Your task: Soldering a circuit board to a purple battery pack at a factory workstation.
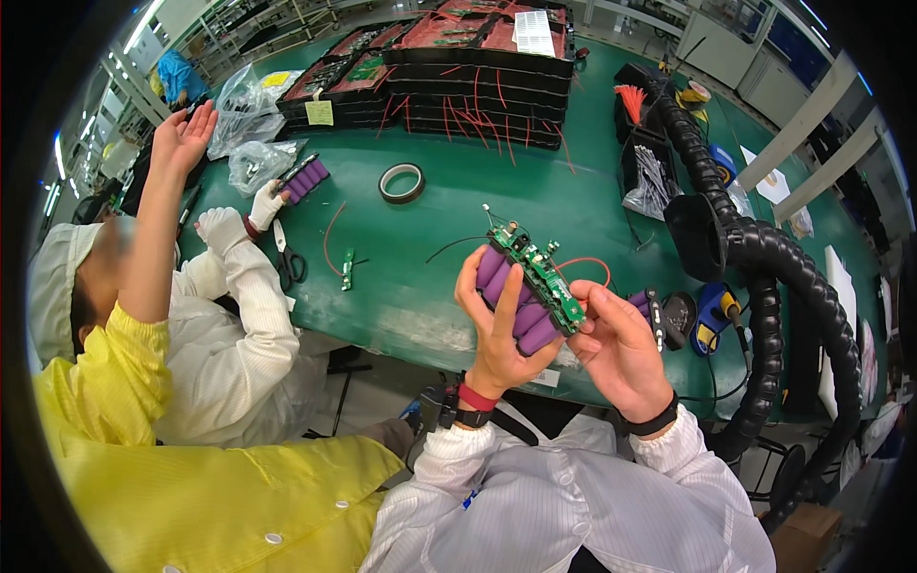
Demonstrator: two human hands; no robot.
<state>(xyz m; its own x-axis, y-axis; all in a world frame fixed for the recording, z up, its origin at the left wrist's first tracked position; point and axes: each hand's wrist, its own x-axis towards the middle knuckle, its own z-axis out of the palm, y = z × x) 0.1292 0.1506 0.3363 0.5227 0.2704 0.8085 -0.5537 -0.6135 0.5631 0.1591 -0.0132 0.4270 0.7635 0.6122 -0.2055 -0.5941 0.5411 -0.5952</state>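
Over the table's near edge, my left hand (pixel 501 320) is wrapped around a battery pack (pixel 540 329) of purple cells, tilted, with a green circuit board (pixel 535 272) along its upper side. One finger lies up against the board. At the pack's right end, my right hand (pixel 626 349) has its thumb and forefinger closed beside the board. A red wire (pixel 585 260) loops from the board to these fingers, where its end is hidden. A thin black wire (pixel 454 245) sticks out to the left. Behind my right hand, another purple-celled pack (pixel 648 307) is partly visible.
A soldering iron in a blue-yellow holder (pixel 712 320) and thick black hoses (pixel 755 258) stand right. Black trays (pixel 478 91) are stacked behind. Black tape (pixel 401 182), scissors (pixel 288 263) and a small board (pixel 348 269) lie left. Two co-workers sit left; a gloved hand (pixel 266 203) holds another pack.
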